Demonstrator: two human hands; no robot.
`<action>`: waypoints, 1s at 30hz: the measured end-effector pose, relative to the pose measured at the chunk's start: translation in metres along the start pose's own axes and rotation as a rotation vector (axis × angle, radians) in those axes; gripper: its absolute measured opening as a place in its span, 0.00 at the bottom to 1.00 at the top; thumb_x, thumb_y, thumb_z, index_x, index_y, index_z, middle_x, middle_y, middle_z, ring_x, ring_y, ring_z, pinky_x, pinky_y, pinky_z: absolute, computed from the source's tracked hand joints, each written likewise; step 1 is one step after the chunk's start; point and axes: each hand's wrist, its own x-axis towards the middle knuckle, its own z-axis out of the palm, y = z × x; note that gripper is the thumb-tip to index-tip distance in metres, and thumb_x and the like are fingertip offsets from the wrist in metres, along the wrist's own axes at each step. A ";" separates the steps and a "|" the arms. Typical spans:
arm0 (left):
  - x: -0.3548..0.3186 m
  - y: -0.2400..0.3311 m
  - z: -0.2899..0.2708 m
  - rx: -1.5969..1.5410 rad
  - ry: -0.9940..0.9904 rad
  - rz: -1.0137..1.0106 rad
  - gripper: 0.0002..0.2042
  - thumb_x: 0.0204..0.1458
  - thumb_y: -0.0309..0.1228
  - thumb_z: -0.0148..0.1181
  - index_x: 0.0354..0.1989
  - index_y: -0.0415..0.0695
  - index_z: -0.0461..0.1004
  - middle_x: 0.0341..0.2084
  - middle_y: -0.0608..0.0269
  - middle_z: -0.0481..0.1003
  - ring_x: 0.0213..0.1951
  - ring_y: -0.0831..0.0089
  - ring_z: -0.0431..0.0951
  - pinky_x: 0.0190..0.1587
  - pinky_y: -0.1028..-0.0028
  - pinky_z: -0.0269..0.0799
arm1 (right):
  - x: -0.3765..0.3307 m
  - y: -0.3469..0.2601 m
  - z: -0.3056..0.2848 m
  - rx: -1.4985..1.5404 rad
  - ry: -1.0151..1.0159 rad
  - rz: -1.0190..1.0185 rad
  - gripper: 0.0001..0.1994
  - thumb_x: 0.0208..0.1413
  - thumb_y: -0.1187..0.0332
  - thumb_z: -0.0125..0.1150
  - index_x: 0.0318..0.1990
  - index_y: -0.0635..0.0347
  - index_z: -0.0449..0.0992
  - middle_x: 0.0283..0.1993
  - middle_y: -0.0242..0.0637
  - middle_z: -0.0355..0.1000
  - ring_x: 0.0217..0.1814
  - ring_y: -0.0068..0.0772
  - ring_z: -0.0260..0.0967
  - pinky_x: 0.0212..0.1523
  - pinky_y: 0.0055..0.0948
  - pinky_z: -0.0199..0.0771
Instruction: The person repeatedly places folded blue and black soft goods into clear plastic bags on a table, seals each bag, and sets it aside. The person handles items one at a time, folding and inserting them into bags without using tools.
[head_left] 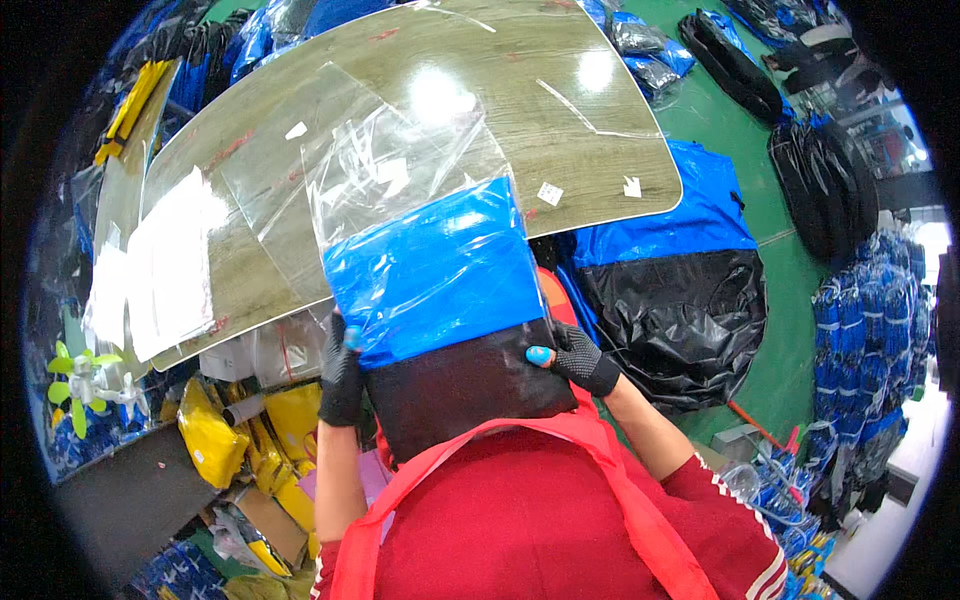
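Observation:
A folded blue and black sheet-like item [440,275] lies tilted between my hands, half over the table's near edge and against my body. A clear plastic bag [400,160] covers its blue part, and the bag's loose far end lies crumpled on the table. Whether the plastic also covers the black part, I cannot tell. My left hand [342,372], in a black glove with bare fingertips, grips the left edge. On the right edge my right hand [580,362], gloved alike, has its thumb on top. The other fingers are hidden underneath.
White sheets [175,265] lie on the left of the wood-patterned table [570,130], with paper scraps nearby. A big blue and black bag [670,290] stands on the floor at right. Yellow bags [215,440] and a small green-bladed fan [75,390] are at lower left.

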 end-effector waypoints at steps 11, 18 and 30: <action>-0.024 0.001 -0.013 0.861 -0.450 -0.299 0.20 0.52 0.40 0.61 0.48 0.40 0.72 0.43 0.61 0.75 0.45 0.73 0.73 0.51 0.69 0.68 | 0.047 -0.050 -0.032 -0.120 0.155 -0.195 0.26 0.56 0.53 0.58 0.56 0.63 0.69 0.51 0.42 0.73 0.51 0.34 0.70 0.53 0.32 0.67; -0.024 -0.017 0.001 0.328 -0.085 -0.087 0.23 0.54 0.43 0.58 0.54 0.43 0.66 0.43 0.64 0.73 0.43 0.76 0.72 0.46 0.73 0.68 | 0.017 -0.016 -0.003 -0.080 -0.013 0.106 0.38 0.49 0.55 0.67 0.64 0.61 0.58 0.57 0.38 0.68 0.56 0.30 0.65 0.57 0.32 0.65; 0.066 -0.011 -0.016 0.264 -0.043 -0.261 0.26 0.55 0.44 0.56 0.58 0.42 0.62 0.46 0.58 0.72 0.44 0.69 0.74 0.48 0.68 0.71 | 0.061 -0.048 -0.046 -0.131 0.200 0.074 0.31 0.49 0.53 0.67 0.56 0.63 0.67 0.49 0.37 0.72 0.48 0.31 0.70 0.51 0.32 0.70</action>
